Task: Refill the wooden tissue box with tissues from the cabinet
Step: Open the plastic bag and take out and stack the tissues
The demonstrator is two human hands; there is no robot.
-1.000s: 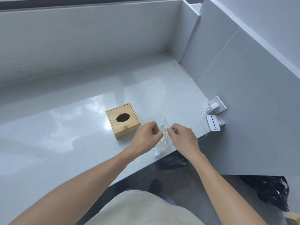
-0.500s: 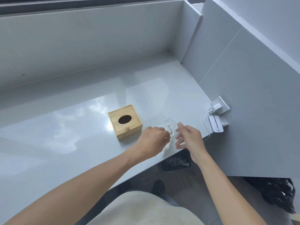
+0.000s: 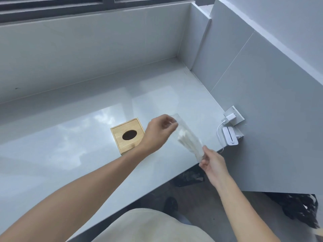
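A square wooden tissue box (image 3: pixel 126 135) with a dark oval hole in its lid stands on the glossy grey counter (image 3: pixel 70 154). Just right of it, a clear plastic pack of white tissues (image 3: pixel 189 143) is held stretched above the counter. My left hand (image 3: pixel 160 131) pinches the pack's upper end beside the box. Its lower end, near the counter's front edge, is gripped by my right hand (image 3: pixel 212 162). The pack is blurred by motion.
A white charger (image 3: pixel 230 117) sits in a wall socket at the right, with a cable to a white device (image 3: pixel 229 138) on the counter's right end. Grey walls enclose the counter at back and right. Dark items lie on the floor below.
Both hands lifted the tissue pack off the counter and drew apart, stretching it; the left hand rose toward the box, the right hand moved down and right.
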